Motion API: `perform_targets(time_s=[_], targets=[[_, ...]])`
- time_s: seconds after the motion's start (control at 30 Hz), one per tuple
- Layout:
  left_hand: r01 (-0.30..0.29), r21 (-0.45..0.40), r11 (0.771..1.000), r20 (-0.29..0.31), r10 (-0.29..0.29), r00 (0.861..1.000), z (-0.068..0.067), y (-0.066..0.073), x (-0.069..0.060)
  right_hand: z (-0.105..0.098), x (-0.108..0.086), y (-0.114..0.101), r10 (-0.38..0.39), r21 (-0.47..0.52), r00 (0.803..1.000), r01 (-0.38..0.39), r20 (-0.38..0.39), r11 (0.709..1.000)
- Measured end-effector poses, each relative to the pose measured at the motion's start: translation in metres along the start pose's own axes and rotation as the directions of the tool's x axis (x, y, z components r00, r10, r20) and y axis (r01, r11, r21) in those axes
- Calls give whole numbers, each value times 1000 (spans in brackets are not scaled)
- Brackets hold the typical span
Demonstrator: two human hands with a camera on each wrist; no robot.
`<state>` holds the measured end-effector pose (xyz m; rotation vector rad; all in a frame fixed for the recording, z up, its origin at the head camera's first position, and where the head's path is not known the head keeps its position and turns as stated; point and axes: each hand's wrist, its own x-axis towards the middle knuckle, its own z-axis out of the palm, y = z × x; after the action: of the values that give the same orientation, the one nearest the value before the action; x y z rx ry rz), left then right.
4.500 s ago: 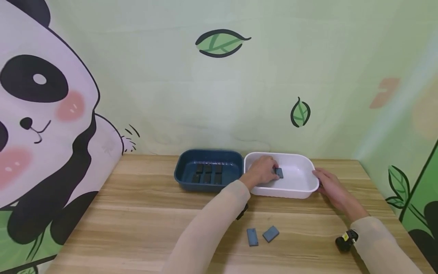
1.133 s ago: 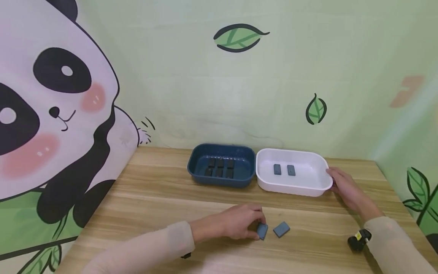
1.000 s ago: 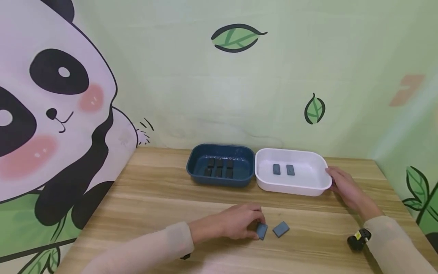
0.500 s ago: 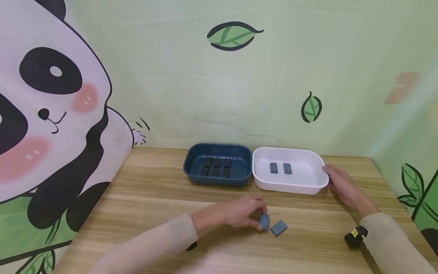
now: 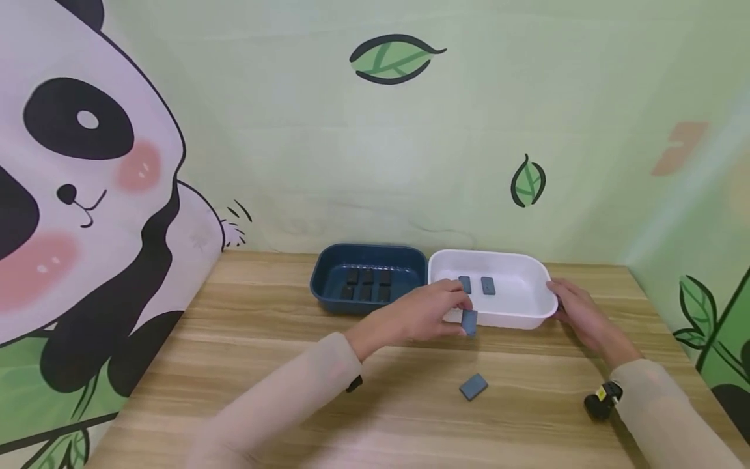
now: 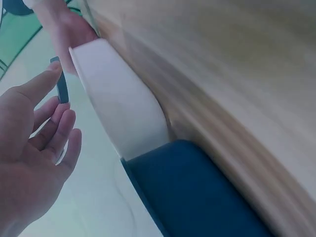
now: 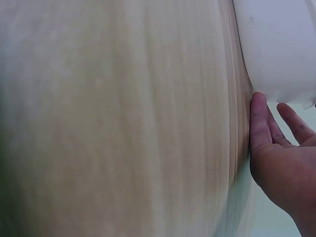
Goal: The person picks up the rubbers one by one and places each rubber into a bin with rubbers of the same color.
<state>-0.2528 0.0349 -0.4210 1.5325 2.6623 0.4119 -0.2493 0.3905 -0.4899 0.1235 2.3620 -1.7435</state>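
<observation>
My left hand (image 5: 424, 314) pinches a small blue-grey rectangular tile (image 5: 469, 323) between thumb and fingertips, in front of the white tray's near wall. In the left wrist view the tile (image 6: 62, 88) shows edge-on, with the other fingers loosely bent. The white tray (image 5: 524, 294) holds two similar tiles side by side, the left one (image 5: 465, 284) partly hidden by my hand. At the tray's right end my right hand (image 5: 580, 319) touches the rim and side. Its fingers (image 7: 260, 121) look extended against the tray in the right wrist view. One more tile (image 5: 473, 387) lies on the table.
A dark blue tray (image 5: 319, 294) stands against the white tray's left end, with several black tiles (image 5: 367, 276) in two rows. The wooden table (image 5: 263, 312) meets a printed green backdrop (image 5: 281, 163) behind both trays.
My left hand has set a tile in the white tray, then picked another off the table and lifted it forward to the tray's front. The right hand stays at the tray's right end.
</observation>
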Motion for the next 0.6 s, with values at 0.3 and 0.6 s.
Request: perform_targets(time_s=[0.3,0.6], targets=[[103,-31,994,-44,-104,994,-2,-16,35,2,2,-2,-14,9,1000,14,10,1000],[185,-39,982,-23,-186,982,12,-37,63,1,2,-1,-19,-1,1000,19,17,1000]])
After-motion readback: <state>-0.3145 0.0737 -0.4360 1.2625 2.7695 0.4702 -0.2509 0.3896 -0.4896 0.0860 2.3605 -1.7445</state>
